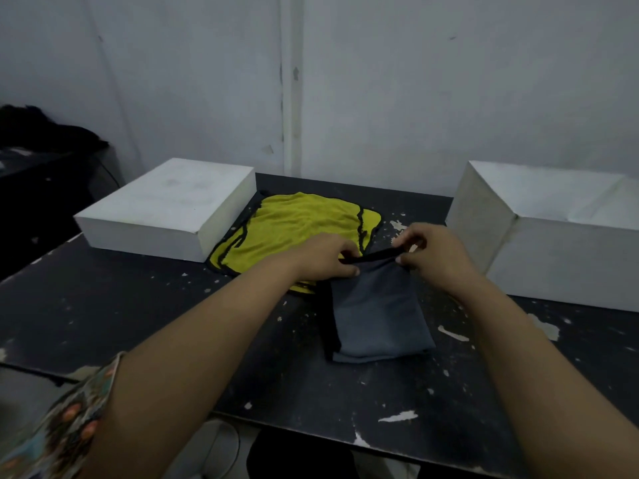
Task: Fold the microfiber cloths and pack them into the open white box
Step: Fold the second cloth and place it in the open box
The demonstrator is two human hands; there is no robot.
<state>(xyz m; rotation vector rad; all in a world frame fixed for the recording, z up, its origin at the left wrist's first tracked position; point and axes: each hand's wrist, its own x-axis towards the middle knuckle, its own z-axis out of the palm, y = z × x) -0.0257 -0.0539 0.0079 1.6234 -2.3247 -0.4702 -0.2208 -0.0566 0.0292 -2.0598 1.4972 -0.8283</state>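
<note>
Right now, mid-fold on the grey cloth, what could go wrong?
1. Both hands, left and right, pinch only the far black-trimmed edge of the grey cloth; the loose near layers could slide apart.
2. The grey cloth overlaps the yellow cloths, so lifting it might drag one along.
3. The open white box sits to the right; the fold may loosen on the way there.

On the desk [103,305], a closed box [166,209] sits far left, an open box [553,236] far right, spread cloths [294,223] between them, a folded cloth [373,312] nearer.
</note>
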